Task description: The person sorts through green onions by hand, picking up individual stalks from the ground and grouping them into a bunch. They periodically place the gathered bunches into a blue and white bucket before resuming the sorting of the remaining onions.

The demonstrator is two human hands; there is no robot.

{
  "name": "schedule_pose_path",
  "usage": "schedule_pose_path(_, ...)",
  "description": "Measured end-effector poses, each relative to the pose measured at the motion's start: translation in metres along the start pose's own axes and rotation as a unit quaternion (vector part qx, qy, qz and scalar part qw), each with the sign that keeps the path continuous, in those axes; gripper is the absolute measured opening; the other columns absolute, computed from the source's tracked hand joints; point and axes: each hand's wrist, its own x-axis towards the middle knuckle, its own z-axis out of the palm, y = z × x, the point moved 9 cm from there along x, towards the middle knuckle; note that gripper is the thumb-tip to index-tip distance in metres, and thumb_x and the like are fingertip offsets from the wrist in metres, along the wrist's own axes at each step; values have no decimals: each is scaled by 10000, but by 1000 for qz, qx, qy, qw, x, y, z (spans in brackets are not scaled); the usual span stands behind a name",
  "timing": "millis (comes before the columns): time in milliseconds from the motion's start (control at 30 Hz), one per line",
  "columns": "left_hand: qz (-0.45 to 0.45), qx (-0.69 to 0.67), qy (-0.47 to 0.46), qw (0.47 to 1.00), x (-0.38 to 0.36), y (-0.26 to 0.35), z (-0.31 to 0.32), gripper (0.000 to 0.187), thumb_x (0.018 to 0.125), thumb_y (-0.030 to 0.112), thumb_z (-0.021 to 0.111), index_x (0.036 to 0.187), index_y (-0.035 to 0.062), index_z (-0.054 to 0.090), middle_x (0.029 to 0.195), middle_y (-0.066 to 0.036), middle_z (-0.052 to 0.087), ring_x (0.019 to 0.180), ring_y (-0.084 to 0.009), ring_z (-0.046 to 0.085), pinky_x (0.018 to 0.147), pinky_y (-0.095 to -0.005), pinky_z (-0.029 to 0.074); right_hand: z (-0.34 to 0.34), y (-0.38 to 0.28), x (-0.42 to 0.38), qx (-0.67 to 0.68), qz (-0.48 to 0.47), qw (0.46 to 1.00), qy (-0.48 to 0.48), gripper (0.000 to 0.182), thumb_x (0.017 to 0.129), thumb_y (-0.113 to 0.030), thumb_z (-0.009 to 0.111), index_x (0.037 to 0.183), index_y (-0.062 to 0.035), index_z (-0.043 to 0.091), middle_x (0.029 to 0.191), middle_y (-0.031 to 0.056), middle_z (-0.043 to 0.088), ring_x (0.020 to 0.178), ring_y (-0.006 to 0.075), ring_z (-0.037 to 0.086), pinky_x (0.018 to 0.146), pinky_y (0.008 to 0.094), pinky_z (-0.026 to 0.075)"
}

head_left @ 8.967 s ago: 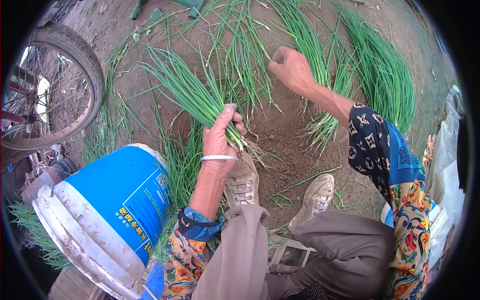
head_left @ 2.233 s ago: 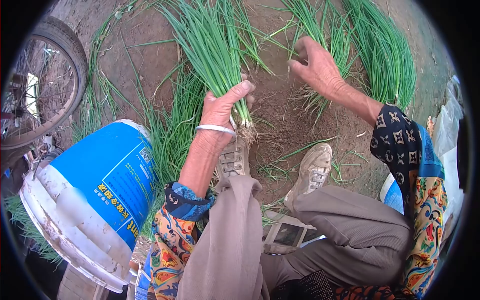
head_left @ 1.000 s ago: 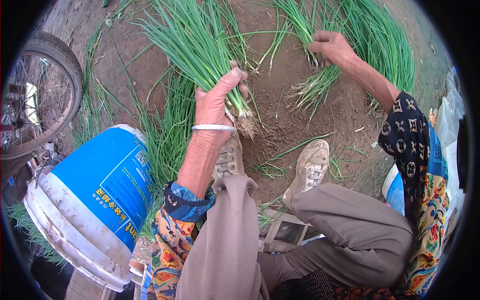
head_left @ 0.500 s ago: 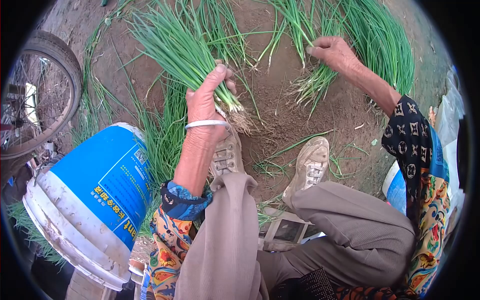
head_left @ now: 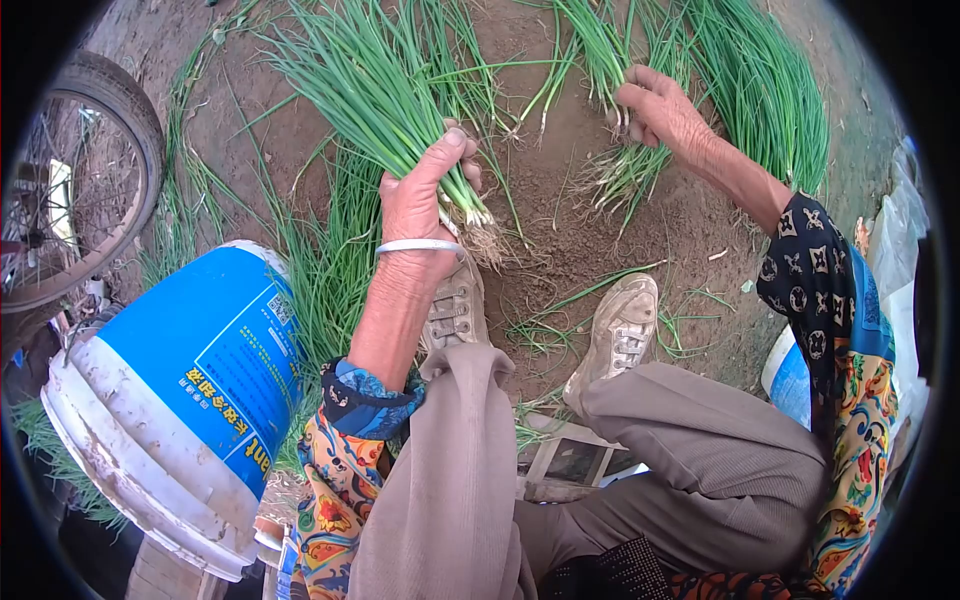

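Observation:
My left hand (head_left: 425,185) is closed round a thick bunch of green onions (head_left: 350,90). Their white ends and stringy roots stick out below my fist, and the leaves fan up and to the left. My right hand (head_left: 665,108) has its fingers curled at the white ends of a few green onions (head_left: 597,45) on the far side. Just beneath it, a small pile of green onions (head_left: 635,170) lies on the soil with roots toward me. Farther right spreads a larger heap of green onions (head_left: 765,90).
A blue and white bucket (head_left: 190,370) stands at my left, beyond it a bicycle wheel (head_left: 135,120). My shoes (head_left: 620,335) rest on the bare soil (head_left: 540,220). Loose green onions (head_left: 335,270) lie beside my left forearm. Clear plastic sheeting (head_left: 895,240) is at the right edge.
My right hand has shifted slightly, its fingers now curled lower round the ends of the green onions. The left hand's bunch has moved slightly right.

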Motion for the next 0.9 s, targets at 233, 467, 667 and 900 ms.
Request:
schedule_pose_path(233,-14,48,-24,998,-7,-15,18,320,784,125,752,1042,34,588,866,-70,648,637,-127,604,548,-267,514,46,-42,-59,-84,-124,989,18,205,979,-248,438,990,-45,469,595,28,472,497,115,464,483,343,457)
schedule_pose_path(467,-42,65,-48,996,-20,-34,29,304,750,124,786,989,54,611,862,-24,643,733,-117,613,665,-259,510,98,-72,-104,-210,-284,935,-43,233,927,-207,522,1009,-5,438,738,204,581,705,387,612,611,476,490)
schedule_pose_path(667,-78,61,-24,995,-19,-34,12,264,766,61,705,998,35,583,860,-54,637,721,-152,640,623,-287,560,92,-58,-114,-312,-371,872,-65,303,874,-193,576,1109,-15,503,953,146,530,852,310,604,730,395,531)
schedule_pose_path(900,-97,13,-47,994,-15,-24,10,239,780,58,690,970,-36,580,875,-138,659,767,-244,690,606,-322,599,34,6,-77,-529,-196,823,-63,187,786,-134,563,892,17,594,837,165,598,731,318,613,709,426,526)
